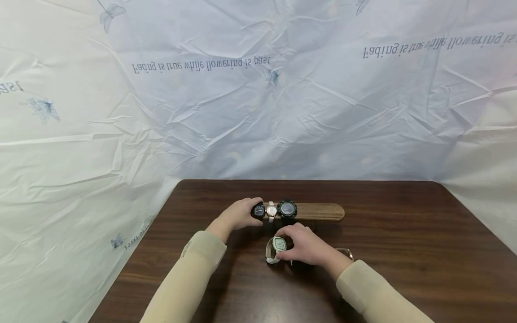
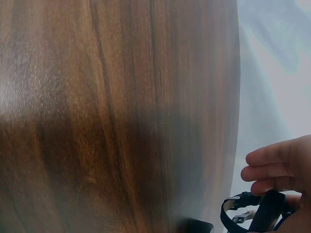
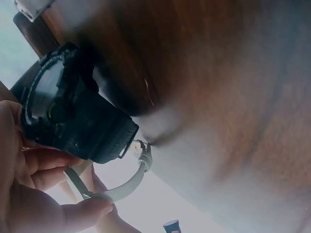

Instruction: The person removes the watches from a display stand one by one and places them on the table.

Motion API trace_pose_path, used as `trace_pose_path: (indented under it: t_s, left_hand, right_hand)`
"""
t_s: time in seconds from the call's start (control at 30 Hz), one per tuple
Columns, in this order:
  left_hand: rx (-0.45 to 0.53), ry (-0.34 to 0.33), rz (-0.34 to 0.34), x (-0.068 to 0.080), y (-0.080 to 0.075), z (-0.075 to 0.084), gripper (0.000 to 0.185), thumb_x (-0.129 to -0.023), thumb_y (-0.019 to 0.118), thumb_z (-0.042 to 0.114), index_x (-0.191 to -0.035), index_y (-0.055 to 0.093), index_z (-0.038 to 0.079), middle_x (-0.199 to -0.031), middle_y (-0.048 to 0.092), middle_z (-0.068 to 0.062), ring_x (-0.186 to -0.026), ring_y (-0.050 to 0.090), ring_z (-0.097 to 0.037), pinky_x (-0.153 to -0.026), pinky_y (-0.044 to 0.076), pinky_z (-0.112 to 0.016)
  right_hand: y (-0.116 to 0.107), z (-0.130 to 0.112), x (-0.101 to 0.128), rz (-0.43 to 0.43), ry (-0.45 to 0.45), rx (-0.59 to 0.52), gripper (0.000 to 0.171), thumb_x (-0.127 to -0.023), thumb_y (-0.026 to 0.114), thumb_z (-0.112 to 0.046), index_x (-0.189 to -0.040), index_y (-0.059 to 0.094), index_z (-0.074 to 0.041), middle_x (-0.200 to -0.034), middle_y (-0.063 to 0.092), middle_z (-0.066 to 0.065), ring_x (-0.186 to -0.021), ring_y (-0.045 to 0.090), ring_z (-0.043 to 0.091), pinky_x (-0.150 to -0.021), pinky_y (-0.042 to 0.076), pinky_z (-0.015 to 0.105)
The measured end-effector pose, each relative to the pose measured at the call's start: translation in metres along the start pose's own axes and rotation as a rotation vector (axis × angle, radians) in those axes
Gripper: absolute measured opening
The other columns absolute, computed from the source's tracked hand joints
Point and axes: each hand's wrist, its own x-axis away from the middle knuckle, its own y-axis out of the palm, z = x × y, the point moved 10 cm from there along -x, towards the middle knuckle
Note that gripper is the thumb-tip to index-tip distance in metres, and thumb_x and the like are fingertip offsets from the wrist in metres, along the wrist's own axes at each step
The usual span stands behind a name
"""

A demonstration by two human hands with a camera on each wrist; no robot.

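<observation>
Right hand (image 1: 308, 246) pinches a white watch (image 1: 276, 249) at frame center; left hand (image 1: 241, 214) grips the black watch (image 1: 258, 210). Three sit on the wooden stand (image 1: 321, 211); one more waits.

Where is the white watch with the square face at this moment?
In the head view, the white square watch lies on the table under the right hand, just in front of the wooden watch stand.

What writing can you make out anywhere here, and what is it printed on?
"Fading is true while flowering is past": printed on the white backdrop sheet, mirrored upside down.
The same line again at upper right, cut off by the frame edge.
Small digits on the sheet's lower left: too blurred to read.
Watch dials on the wooden stand: too small to read.
</observation>
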Motion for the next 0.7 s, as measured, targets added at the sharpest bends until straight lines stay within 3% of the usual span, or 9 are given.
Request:
trace_pose_path:
  t_s: [0.43, 0.7]
  left_hand:
    - [0.005, -0.010, -0.013, 0.000, 0.002, -0.001, 0.065, -0.071, 0.068, 0.039, -0.127, 0.041, 0.020, -0.107, 0.050, 0.000, -0.092, 0.049, -0.012, -0.074, 0.041, -0.031]
    - [-0.011, -0.007, -0.006, -0.002, 0.001, -0.001, 0.062, -0.071, 0.068, 0.039, -0.125, 0.042, 0.023, -0.105, 0.050, 0.002, -0.090, 0.049, -0.011, -0.074, 0.041, -0.030]
  right_hand:
    - [-0.003, 0.012, 0.003, -0.012, 0.028, 0.000, 0.040, -0.069, 0.067, -0.045, -0.101, 0.058, -0.023, -0.090, 0.054, -0.018, -0.091, 0.044, 0.013, -0.081, 0.030, 0.041]
    - [0.001, 0.007, 0.000, -0.007, 0.004, 0.022, 0.043, -0.070, 0.066, -0.047, -0.103, 0.058, -0.021, -0.094, 0.056, -0.015, -0.091, 0.044, 0.011, -0.079, 0.031, 0.038]
